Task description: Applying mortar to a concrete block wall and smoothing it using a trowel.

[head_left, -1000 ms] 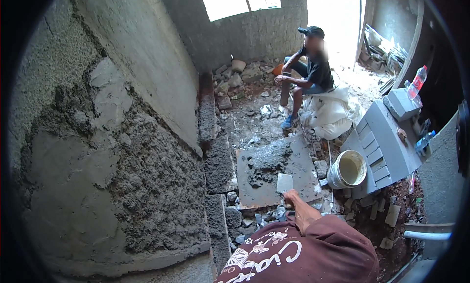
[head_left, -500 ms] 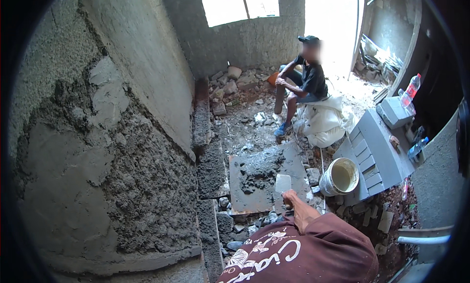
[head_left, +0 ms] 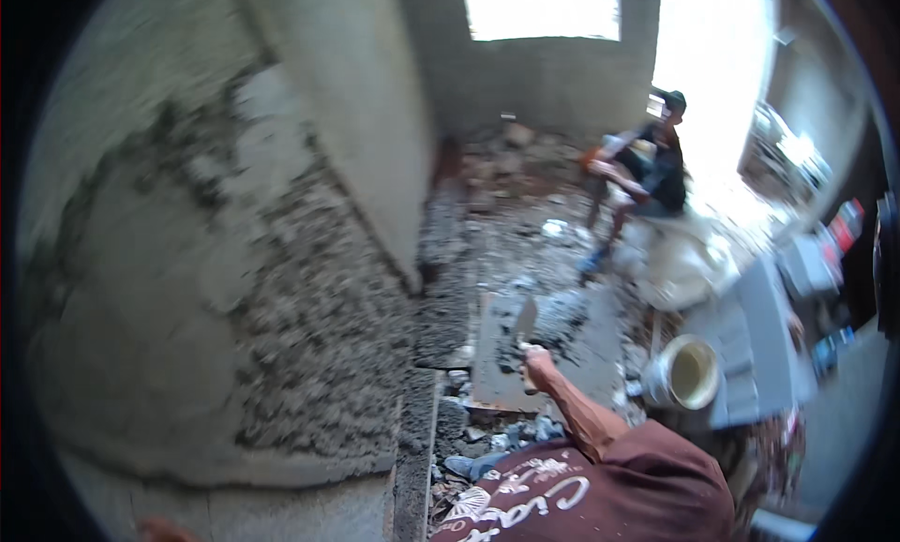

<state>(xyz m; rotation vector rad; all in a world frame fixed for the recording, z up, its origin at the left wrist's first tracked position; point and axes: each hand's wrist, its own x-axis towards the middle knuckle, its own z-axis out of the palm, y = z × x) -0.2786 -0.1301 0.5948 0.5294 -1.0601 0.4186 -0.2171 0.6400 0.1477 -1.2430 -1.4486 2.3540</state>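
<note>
My right hand (head_left: 538,366) is closed round the handle of a trowel (head_left: 527,319). Its pointed metal blade is above the wet grey mortar (head_left: 565,319), which is heaped on a flat mixing board (head_left: 500,384). Whether the blade carries any mortar is too blurred to make out. At the lower left rim shows a small smeared piece of my left hand (head_left: 167,530), its fingers hidden. On the left wall, a smooth layer of plaster (head_left: 141,298) lies beside rough, lumpy mortar (head_left: 323,354).
Beyond the board a person (head_left: 661,167) sits on white sacks (head_left: 684,265). On the right stand a whitish bucket (head_left: 694,373) and stacked grey blocks (head_left: 750,326) with bottles (head_left: 834,350). Rubble (head_left: 511,158) covers the far floor; a mortar-covered ledge (head_left: 441,303) runs along the wall.
My right hand has shifted the trowel from the board's near right part leftward over the mortar, its blade now pointing away. My left hand has come into the lower left. The whole view has swung.
</note>
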